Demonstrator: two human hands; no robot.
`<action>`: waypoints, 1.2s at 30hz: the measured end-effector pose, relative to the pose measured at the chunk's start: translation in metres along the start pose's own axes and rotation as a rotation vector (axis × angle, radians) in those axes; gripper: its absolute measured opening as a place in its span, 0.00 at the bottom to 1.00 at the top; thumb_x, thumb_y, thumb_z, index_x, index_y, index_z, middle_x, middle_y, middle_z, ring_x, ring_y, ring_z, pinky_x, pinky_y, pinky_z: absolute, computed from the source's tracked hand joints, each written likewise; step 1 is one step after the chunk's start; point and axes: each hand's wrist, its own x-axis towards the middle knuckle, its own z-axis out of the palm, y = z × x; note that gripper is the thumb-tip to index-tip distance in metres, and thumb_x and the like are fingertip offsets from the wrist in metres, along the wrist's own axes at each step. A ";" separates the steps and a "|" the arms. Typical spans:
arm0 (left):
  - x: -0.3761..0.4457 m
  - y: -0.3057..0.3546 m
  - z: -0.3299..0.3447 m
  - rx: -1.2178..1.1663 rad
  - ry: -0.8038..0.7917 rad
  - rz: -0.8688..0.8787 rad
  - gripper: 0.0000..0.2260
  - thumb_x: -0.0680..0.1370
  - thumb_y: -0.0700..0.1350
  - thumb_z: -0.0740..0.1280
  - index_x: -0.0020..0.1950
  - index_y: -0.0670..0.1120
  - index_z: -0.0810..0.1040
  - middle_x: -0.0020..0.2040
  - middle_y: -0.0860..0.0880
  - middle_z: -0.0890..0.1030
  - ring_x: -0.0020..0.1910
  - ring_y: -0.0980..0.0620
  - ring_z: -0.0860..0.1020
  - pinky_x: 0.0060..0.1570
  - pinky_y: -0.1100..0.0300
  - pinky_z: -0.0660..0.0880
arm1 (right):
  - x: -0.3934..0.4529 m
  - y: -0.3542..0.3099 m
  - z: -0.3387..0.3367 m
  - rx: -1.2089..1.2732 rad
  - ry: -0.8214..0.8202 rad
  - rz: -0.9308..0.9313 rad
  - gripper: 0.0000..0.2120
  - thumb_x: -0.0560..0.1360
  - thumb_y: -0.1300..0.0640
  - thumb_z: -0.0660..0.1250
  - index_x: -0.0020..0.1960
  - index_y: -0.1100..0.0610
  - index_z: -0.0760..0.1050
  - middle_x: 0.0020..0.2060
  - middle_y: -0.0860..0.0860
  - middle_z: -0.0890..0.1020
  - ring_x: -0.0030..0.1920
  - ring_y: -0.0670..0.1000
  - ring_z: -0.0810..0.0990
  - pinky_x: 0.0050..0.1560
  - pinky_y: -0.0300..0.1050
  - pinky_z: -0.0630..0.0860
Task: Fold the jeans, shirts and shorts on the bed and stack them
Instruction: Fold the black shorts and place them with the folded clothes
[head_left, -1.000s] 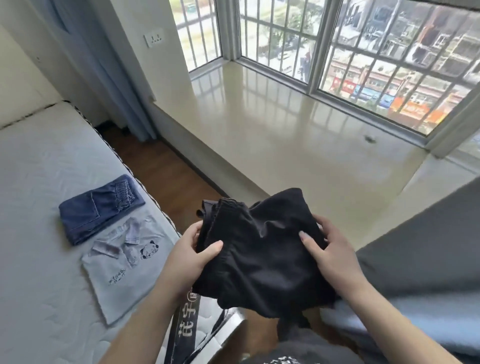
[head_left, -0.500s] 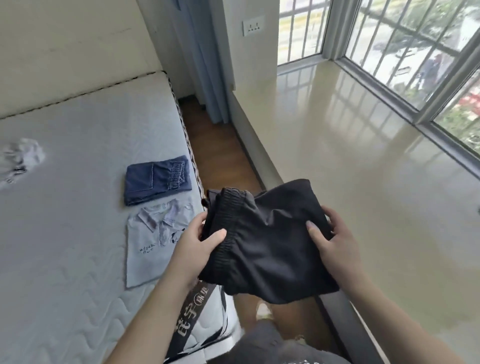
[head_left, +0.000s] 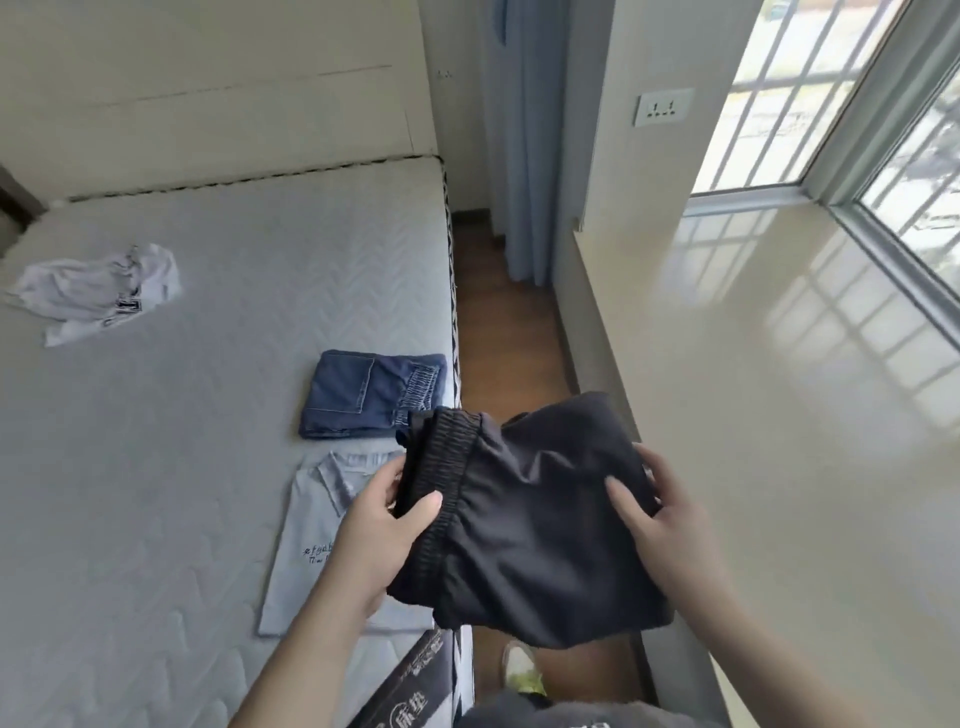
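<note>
Both hands held the folded black shorts (head_left: 524, 525) in the air over the bed's right edge: the left hand (head_left: 382, 535) gripped the elastic waistband, the right hand (head_left: 670, 525) clasped the opposite side. Folded jeans (head_left: 371, 392) and a folded grey shirt (head_left: 317, 525) lay on the mattress (head_left: 156, 467); a crumpled white shirt (head_left: 98, 291) lay far left.

**Bare forearms, dark top, pale shoe**

Both forearms are bare from wrist to frame edge, with no sleeves, watch or rings showing on the left hand (head_left: 374, 525) or the right hand (head_left: 670, 519). A dark grey top (head_left: 561, 712) with white print shows at the bottom edge. One pale shoe (head_left: 522, 667) carries yellow-green accents.
</note>
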 end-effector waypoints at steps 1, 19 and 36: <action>0.013 0.002 -0.006 -0.004 0.004 -0.005 0.24 0.66 0.55 0.73 0.62 0.65 0.76 0.58 0.57 0.82 0.58 0.57 0.80 0.62 0.49 0.75 | 0.013 0.000 0.006 0.003 -0.017 0.001 0.16 0.75 0.46 0.69 0.59 0.32 0.71 0.48 0.33 0.82 0.46 0.35 0.81 0.45 0.38 0.76; 0.192 0.056 -0.039 0.007 0.295 -0.056 0.20 0.67 0.55 0.71 0.57 0.69 0.77 0.57 0.60 0.82 0.57 0.60 0.80 0.58 0.56 0.74 | 0.268 -0.044 0.105 -0.040 -0.417 -0.010 0.19 0.75 0.49 0.71 0.64 0.43 0.70 0.50 0.34 0.79 0.47 0.30 0.78 0.42 0.25 0.72; 0.332 -0.013 -0.189 0.066 0.323 -0.233 0.26 0.68 0.54 0.70 0.66 0.58 0.74 0.60 0.61 0.80 0.59 0.61 0.78 0.62 0.56 0.73 | 0.386 -0.052 0.286 -0.197 -0.741 0.145 0.14 0.72 0.50 0.75 0.53 0.42 0.75 0.45 0.41 0.85 0.44 0.39 0.83 0.46 0.37 0.79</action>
